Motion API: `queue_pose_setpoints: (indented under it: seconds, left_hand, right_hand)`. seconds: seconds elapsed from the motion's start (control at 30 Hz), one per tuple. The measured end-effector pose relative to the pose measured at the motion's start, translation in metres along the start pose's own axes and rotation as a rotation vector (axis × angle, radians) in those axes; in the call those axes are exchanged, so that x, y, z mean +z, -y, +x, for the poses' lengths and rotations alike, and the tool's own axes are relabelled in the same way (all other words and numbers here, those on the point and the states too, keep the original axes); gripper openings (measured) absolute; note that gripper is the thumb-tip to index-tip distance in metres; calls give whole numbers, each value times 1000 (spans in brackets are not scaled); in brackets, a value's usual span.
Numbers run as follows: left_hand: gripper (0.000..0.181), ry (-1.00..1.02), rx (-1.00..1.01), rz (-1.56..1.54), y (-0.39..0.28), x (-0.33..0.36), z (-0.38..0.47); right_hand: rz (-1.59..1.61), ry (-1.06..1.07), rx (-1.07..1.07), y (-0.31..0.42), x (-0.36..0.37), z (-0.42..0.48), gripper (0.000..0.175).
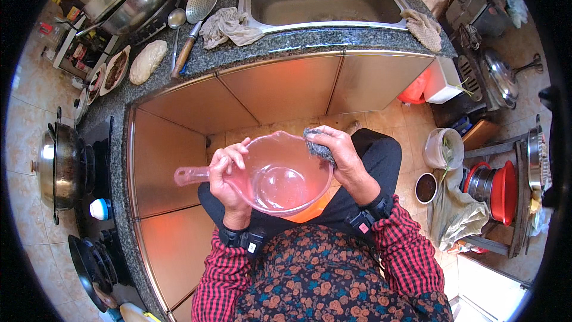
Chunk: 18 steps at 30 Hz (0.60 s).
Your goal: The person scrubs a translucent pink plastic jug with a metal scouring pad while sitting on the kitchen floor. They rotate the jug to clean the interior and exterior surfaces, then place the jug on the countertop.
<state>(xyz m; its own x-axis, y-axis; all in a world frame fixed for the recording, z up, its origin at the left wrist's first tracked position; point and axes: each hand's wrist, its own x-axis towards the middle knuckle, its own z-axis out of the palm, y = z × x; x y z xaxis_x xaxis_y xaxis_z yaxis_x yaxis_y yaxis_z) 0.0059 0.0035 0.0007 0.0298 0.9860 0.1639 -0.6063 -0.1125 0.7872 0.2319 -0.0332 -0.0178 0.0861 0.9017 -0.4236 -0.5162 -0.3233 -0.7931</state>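
A translucent pink plastic water ladle [281, 188] is held over my lap, its open bowl facing up and its handle [192, 176] pointing left. My left hand [228, 174] grips the bowl's left side near the handle, fingers over the rim. In my right hand [344, 154] is a grey scouring pad [320, 145], pressed against the right rim of the ladle. Small wet-looking spots show in the bowl's bottom. Something orange [308, 212] shows below the ladle, mostly hidden by it.
Ahead, a granite counter [304, 40] carries a steel sink [326, 0], rags [230, 29], a slotted skimmer [203, 0] and a dough-like lump [149, 61]. A lidded pot [60, 165] stands at left. To my right are a white tub [440, 147], a dark-filled cup [426, 188] and a wooden rack [518, 197].
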Motion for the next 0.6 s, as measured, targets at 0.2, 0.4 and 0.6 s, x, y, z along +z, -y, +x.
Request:
queue_pose_setpoints:
  seconds: [0.2, 0.4, 0.6]
  left_hand:
    - [19, 26, 377, 161, -9, 13, -2]
    - [20, 82, 646, 407, -13, 37, -4]
    - [33, 153, 532, 252, -24, 60, -17]
  right_hand:
    - [303, -31, -67, -21, 15, -4, 28]
    - [185, -145, -244, -56, 43, -27, 31]
    - [-46, -174, -185, -84, 45, -17, 27]
